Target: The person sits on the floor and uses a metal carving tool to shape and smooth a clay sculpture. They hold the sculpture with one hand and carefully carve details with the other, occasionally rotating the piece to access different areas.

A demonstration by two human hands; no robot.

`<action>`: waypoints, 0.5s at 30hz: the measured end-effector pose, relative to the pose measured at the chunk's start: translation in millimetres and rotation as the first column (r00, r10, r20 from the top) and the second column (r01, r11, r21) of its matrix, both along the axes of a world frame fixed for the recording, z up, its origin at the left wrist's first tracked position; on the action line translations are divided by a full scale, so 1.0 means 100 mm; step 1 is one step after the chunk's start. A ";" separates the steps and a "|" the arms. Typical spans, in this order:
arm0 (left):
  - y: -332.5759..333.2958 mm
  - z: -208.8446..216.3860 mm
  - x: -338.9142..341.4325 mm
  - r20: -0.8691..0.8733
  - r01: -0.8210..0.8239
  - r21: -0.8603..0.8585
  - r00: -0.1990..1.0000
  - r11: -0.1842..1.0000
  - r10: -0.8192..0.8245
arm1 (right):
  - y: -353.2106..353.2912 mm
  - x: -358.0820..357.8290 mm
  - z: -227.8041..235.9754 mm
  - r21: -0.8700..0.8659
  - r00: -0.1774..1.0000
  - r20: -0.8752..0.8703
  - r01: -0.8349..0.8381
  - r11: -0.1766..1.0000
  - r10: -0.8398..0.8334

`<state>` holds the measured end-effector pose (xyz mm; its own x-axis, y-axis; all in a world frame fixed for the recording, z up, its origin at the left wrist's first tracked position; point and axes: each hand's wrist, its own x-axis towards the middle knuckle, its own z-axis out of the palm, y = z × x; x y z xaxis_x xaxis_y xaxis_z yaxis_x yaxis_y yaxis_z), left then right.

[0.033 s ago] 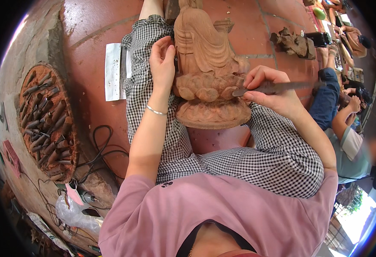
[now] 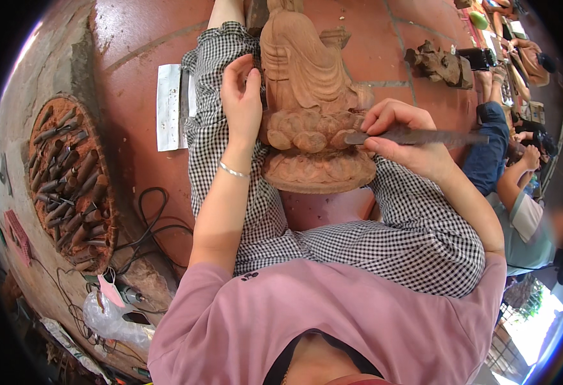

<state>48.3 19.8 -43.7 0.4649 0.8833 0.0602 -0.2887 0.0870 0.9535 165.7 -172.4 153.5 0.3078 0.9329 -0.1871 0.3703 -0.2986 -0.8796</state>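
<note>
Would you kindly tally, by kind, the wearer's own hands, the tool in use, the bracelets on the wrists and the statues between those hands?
Bare hands: 2 (left hand, right hand)
Flat, chisel-like metal tool: 1
Silver-coloured bracelet: 1
Carved wooden statue: 1
Total: 5

A white sheet (image 2: 168, 119) lies on red tiles (image 2: 137, 96), a pink mask (image 2: 110, 292) near a clear plastic bag (image 2: 109, 324).
</note>
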 end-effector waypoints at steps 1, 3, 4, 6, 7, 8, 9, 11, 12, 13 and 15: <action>-0.08 0.12 -0.07 -0.006 -0.032 0.070 0.999 0.997 0.032 | 0.02 -0.03 0.02 0.020 0.999 0.027 -0.028 0.999 0.028; -0.32 0.49 -0.29 -0.019 -0.098 0.213 0.994 0.972 0.104 | 0.05 -0.07 0.03 0.050 0.989 0.127 -0.083 0.995 0.076; -0.46 0.70 -0.42 -0.069 0.089 0.268 0.995 0.959 -0.073 | 0.06 -0.05 0.01 0.074 0.967 0.227 -0.139 0.987 0.119; -0.78 0.96 -0.53 -0.113 0.244 0.418 0.970 0.875 -0.217 | 0.12 -0.04 -0.06 0.148 0.928 0.331 -0.230 0.962 0.171; -0.88 1.01 -0.50 -0.081 0.228 0.515 0.973 0.827 -0.218 | 0.12 -0.06 -0.06 0.165 0.925 0.345 -0.227 0.960 0.160; -0.92 1.00 -0.49 -0.097 0.207 0.560 0.978 0.802 -0.185 | 0.11 -0.07 -0.06 0.186 0.922 0.359 -0.224 0.957 0.147; -0.95 1.00 -0.48 -0.112 0.187 0.603 0.982 0.775 -0.150 | 0.11 -0.08 -0.06 0.206 0.919 0.371 -0.223 0.953 0.135; -0.94 1.02 -0.48 -0.184 0.254 0.596 0.967 0.762 -0.178 | 0.12 -0.06 -0.07 0.208 0.897 0.421 -0.241 0.948 0.136; -0.94 1.02 -0.47 -0.185 0.254 0.610 0.967 0.751 -0.177 | 0.09 -0.05 -0.08 0.198 0.886 0.437 -0.266 0.943 0.158; -0.95 1.02 -0.47 -0.185 0.254 0.623 0.967 0.740 -0.176 | 0.07 -0.04 -0.08 0.187 0.874 0.452 -0.291 0.938 0.181; -0.96 0.97 -0.44 -0.129 0.199 0.641 0.980 0.741 -0.152 | 0.08 -0.05 -0.06 0.184 0.879 0.440 -0.292 0.939 0.187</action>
<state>3.9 -76.1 53.5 0.6316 0.5450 0.5514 -0.2671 -0.5147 0.8147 161.0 -164.2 147.5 0.0692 0.9875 0.1419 0.7451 0.0435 -0.6655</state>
